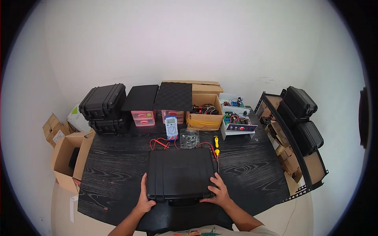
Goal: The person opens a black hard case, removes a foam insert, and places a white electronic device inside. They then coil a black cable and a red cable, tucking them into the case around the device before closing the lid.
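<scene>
A closed black hard case (pixel 181 173) lies flat on the near part of the table, its handle side facing me. My left hand (pixel 145 196) grips its left side near the front corner, thumb at the front edge. My right hand (pixel 219 192) holds the right front corner, with the fingers bent along the side and the thumb underneath the front edge. Just beyond the case are a blue and white multimeter (pixel 171 128) with red leads, a clear tray of small parts (pixel 189 138) and two yellow-handled screwdrivers, one upper (pixel 216 141) and one lower (pixel 217 152).
Stacked black cases (pixel 103 101) stand at the back left. Pink drawer boxes (pixel 143 118) sit under dark foam sheets (pixel 173 96). A cardboard box of cables (pixel 204 118) and white electronics housings (pixel 239 125) are behind. A metal shelf (pixel 305 169) flanks the table's right side.
</scene>
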The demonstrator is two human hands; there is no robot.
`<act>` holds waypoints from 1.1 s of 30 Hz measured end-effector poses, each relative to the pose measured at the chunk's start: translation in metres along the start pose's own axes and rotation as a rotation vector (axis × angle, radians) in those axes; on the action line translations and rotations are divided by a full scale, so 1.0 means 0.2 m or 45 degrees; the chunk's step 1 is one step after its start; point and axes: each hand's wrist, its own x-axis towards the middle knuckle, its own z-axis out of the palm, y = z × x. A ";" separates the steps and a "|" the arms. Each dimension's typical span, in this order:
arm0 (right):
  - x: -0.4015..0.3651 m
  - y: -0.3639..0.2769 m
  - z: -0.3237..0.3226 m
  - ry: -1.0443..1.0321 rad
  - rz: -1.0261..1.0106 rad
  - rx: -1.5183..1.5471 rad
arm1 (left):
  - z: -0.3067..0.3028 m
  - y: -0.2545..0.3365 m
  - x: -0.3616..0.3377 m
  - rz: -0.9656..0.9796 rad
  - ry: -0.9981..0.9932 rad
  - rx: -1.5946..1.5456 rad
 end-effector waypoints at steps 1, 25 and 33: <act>0.00 0.00 0.00 0.001 -0.007 -0.004 | 0.02 -0.01 -0.02 -0.011 0.033 -0.029; -0.06 -0.24 0.08 0.086 0.639 0.563 | 0.04 -0.11 -0.15 -0.029 0.136 0.159; 0.10 -0.28 -0.04 -0.241 1.243 0.730 | -0.07 -0.15 -0.07 -0.616 0.417 -0.635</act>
